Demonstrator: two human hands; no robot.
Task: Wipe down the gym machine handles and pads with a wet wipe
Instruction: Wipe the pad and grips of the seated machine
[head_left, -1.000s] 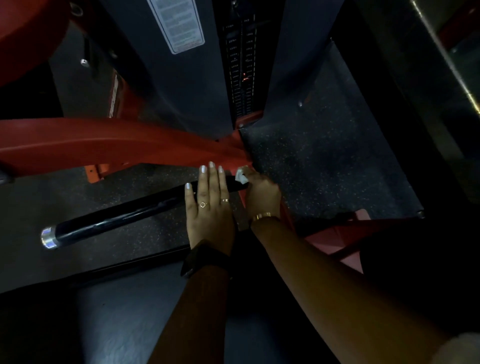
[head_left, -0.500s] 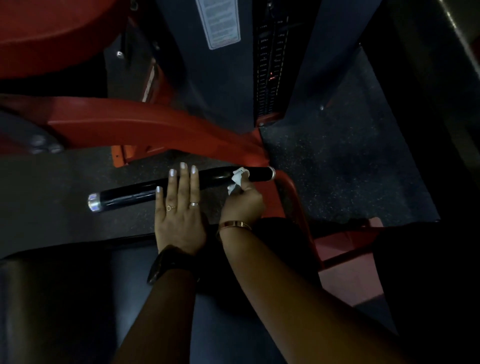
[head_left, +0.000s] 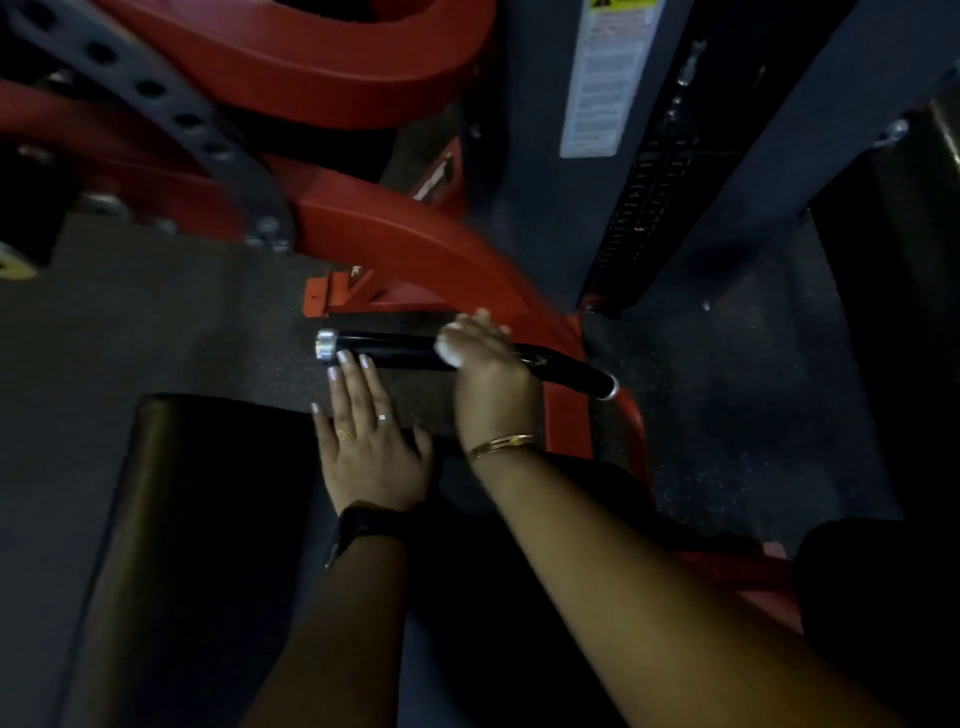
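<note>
A black handle bar (head_left: 395, 352) with silver end caps juts left from the red machine frame (head_left: 395, 234). My right hand (head_left: 491, 384) is curled over the middle of the bar, with a white wet wipe (head_left: 448, 349) showing at its left edge against the bar. My left hand (head_left: 366, 441) lies flat with straight fingers, its fingertips at the bar's left end near the silver cap (head_left: 326, 345). Below my left hand is a dark pad (head_left: 197, 509).
A grey weight-stack tower (head_left: 550, 171) with a white label (head_left: 608, 78) stands behind the bar. A perforated grey adjustment plate (head_left: 171, 119) curves at upper left. Speckled dark rubber floor (head_left: 727, 374) lies to the right and left of the bar.
My right hand has slid the wipe leftward along the bar, from near its right end to the middle. My left hand stays flat, now at the bar's left end. The view shifted.
</note>
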